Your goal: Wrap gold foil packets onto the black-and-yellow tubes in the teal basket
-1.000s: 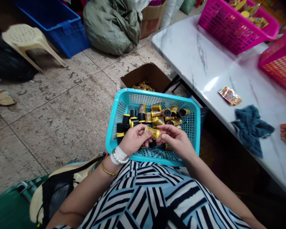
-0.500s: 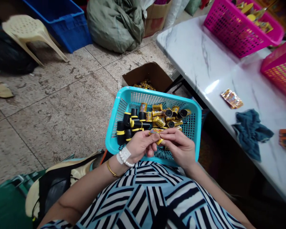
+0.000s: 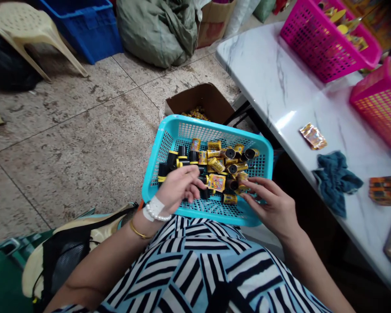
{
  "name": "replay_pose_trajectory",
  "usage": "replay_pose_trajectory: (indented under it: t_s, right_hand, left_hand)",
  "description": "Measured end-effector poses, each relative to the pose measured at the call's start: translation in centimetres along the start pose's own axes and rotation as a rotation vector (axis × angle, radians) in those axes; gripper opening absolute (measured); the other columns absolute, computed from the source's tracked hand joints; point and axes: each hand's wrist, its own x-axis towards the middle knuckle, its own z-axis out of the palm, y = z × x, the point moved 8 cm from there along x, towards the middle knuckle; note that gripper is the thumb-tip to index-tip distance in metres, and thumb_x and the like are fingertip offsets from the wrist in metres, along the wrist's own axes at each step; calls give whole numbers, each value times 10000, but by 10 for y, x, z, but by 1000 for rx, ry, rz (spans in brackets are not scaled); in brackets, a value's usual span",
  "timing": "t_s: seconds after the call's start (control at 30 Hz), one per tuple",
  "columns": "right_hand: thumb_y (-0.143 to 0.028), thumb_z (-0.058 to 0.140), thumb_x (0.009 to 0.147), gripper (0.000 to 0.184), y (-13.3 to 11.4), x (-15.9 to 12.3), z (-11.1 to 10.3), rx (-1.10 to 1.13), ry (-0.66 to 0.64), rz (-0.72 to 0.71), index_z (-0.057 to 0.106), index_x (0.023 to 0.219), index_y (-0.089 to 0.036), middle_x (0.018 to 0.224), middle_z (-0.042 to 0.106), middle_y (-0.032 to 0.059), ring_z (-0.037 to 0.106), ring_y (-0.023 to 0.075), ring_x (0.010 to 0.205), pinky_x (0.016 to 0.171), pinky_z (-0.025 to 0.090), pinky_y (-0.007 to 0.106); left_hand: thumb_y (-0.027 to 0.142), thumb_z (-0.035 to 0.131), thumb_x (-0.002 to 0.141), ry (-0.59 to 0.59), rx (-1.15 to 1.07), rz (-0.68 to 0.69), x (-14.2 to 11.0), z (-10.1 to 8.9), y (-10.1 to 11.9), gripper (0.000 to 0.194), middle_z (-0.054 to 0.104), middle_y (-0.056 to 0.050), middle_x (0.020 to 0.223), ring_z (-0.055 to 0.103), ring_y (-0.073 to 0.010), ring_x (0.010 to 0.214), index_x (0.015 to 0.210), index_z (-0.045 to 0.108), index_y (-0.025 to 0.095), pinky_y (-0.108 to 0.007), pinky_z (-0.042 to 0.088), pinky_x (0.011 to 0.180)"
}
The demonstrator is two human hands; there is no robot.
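A turquoise basket (image 3: 267, 169) rests in front of my body. It holds several small black cylinders with yellow rims and several with shiny yellow printed wraps. Over its left half is my left hand (image 3: 179, 187), fingers loosely bent and apart, near the black cylinders (image 3: 182, 152), with nothing visible in it. My right hand (image 3: 272, 202) reaches in from the right, thumb and fingertips around the end of a yellow-wrapped cylinder (image 3: 242, 178) lying among the others. A flat-looking yellow printed wrap (image 3: 217, 182) faces up between my hands, beside a black cylinder.
Beyond the basket stands a cardboard box (image 3: 211, 98) with small yellow pieces inside. On the marble-look table (image 3: 263, 65) at right are pink baskets (image 3: 326, 48), wrapper sheets (image 3: 313, 136) and a blue cloth (image 3: 337, 182). A plastic stool (image 3: 22, 26) and blue crate (image 3: 94, 39) stand at far left.
My hands have parted from the yellow-wrapped piece they held together. The left moved left over the black cylinders; the right moved right to the basket's right part. The view shifted slightly.
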Motion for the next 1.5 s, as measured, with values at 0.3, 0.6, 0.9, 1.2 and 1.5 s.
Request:
replay_pose_trajectory:
  t_s: [0.3, 0.6, 0.9, 1.2, 1.5]
  right_hand:
    - [-268, 559, 959, 235, -60, 42, 82, -246, -276, -240, 703, 1129, -190, 1042, 726, 89, 704, 166, 799, 612, 521, 247]
    - [-334, 507, 992, 269, -28, 63, 51, -264, -170, -121, 722, 1093, -208, 1007, 732, 66, 686, 154, 829, 659, 475, 244]
    - [-368, 532, 965, 237, -5, 38, 99, -479, -457, 95, 690, 1060, -219, 1100, 664, 63, 655, 166, 753, 486, 276, 275]
    - [-377, 548, 952, 205, 10, 40, 92, -355, -448, 160, 638, 962, -193, 1005, 653, 44, 651, 175, 821, 601, 371, 271]
    - [-346, 551, 932, 251, -2, 43, 107, -485, -546, 144, 611, 1121, -193, 1146, 620, 78, 655, 206, 897, 575, 380, 285]
  left_hand:
    - [378, 757, 778, 103, 54, 228, -5, -18, 39, 331, 622, 17, 665, 509, -48, 476, 956, 631, 129, -145, 344, 408]
    - [364, 706, 833, 200, 287, 435, -13, -37, 61, 260, 636, 10, 698, 526, -55, 525, 973, 647, 153, -153, 376, 456]
    - [360, 698, 801, 16, 467, 269, -5, 1, 25, 273, 651, -6, 697, 551, -81, 554, 952, 637, 141, -194, 443, 518]
    - [389, 705, 779, 51, 504, 232, -1, -7, 21, 304, 646, -10, 732, 578, -105, 614, 959, 630, 156, -216, 474, 557]
    - [392, 703, 779, 46, 506, 249, -1, -3, 24, 306, 653, -17, 719, 552, -94, 565, 949, 638, 145, -216, 456, 531]
